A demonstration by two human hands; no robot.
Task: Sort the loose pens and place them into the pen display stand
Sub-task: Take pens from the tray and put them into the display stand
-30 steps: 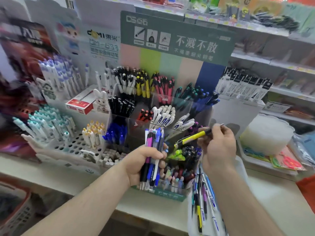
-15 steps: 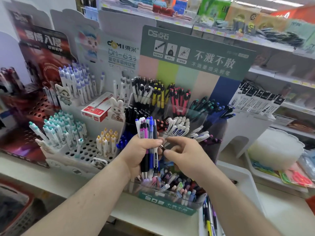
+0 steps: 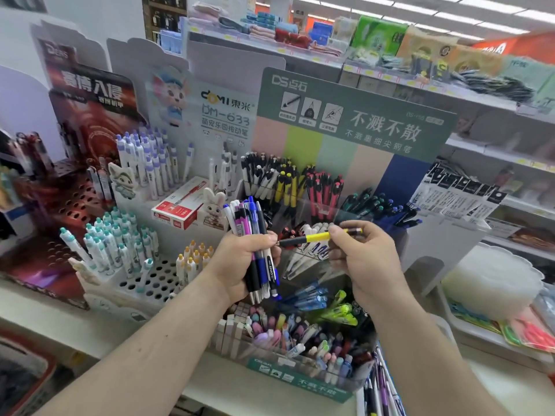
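My left hand [image 3: 240, 262] was wrapped tight round a bundle [image 3: 255, 244] of smooth plastic pens, held upright with the clicker ends fanned above my fist, I think so I could read their colours. My right hand [image 3: 365, 259] pinched one yellow pen [image 3: 318, 236] with a black grip, held level between the hands, its tip near the bundle. It looked a match for the yellow row [image 3: 285, 187] at the back of the clear, tiered stand [image 3: 300, 376].

A stationery shop. Pen display stands [image 3: 300, 205] with printed brand signs [image 3: 354, 115] crowd the shelf [image 3: 105, 331]. Packaged goods [image 3: 375, 34] fill racks behind.
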